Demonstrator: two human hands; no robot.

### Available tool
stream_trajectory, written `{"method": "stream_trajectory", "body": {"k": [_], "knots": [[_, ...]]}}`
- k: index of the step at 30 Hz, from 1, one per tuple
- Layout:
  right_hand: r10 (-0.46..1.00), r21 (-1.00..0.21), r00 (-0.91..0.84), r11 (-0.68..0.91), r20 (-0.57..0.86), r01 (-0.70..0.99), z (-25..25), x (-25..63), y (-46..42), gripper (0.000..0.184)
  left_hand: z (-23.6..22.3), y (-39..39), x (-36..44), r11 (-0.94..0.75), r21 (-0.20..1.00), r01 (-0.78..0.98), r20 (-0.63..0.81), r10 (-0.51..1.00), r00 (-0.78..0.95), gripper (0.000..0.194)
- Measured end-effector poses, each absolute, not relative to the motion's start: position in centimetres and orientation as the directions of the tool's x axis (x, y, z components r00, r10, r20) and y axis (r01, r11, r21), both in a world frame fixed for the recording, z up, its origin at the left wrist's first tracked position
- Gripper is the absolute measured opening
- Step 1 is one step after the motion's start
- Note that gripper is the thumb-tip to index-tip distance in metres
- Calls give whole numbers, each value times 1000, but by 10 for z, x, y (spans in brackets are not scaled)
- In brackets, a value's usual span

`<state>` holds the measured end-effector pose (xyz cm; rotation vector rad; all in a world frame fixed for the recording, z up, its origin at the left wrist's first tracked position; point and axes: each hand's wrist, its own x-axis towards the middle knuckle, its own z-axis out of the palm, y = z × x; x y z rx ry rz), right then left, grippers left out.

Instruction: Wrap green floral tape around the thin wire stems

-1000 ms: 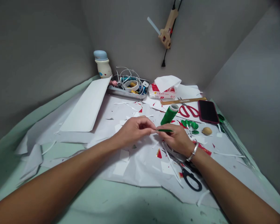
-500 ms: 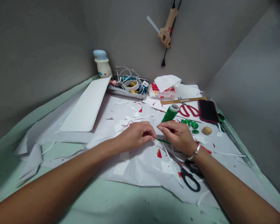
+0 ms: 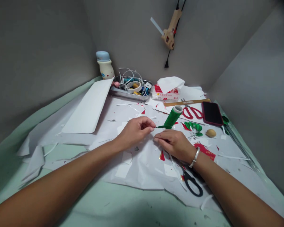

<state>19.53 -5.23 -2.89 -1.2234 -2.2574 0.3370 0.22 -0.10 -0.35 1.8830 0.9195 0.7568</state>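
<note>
My left hand (image 3: 138, 130) pinches the end of a thin green leaf-shaped piece (image 3: 165, 126), which points right in front of a green thread spool (image 3: 172, 117). Just below and to the right, my right hand (image 3: 174, 142) has its thumb and fingertips pressed together. Whatever they may hold is too fine to make out. Black-handled scissors (image 3: 193, 184) lie partly hidden under my right wrist. Several glossy green leaf-shaped pieces (image 3: 191, 126) lie beyond my right hand, with a small tan round object (image 3: 210, 133) beside them.
White paper with scraps (image 3: 142, 170) covers much of the green tabletop (image 3: 123, 205). At the back stand a metal tray (image 3: 130, 94), a tissue pack (image 3: 165, 93) and a bottle (image 3: 105, 67). Red-handled scissors (image 3: 191, 112) and a phone (image 3: 212, 113) lie right. A glue gun (image 3: 170, 30) hangs above.
My left hand has risen slightly with the green piece, now level with the spool's base. My right hand has shifted down and left, baring more of a red scrap beside its wrist.
</note>
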Motion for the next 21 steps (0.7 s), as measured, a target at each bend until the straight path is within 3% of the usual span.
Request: {"method": "stream_trajectory", "body": {"k": [5,9,13,17,21], "knots": [[776,-365,-493,624,394,691,-20,189,-61,17,-10,-2,2,-578,661,479,293,786,545,15],[783,-403,-360,585,508,703,-16,196,-58,17,-12,-4,1,-710,531,463,298,667,683,19],[818,-522,-220,521,532,676,-17,202,-52,16,-10,-3,0,-737,534,415,223,596,771,20],[833,-577,-205,512,513,636,-19,202,-51,14,-7,-2,0,-711,547,441,175,613,771,20],[847,-614,-205,502,490,609,-19,203,-50,14,-1,-5,0,-639,664,388,115,600,791,16]]}}
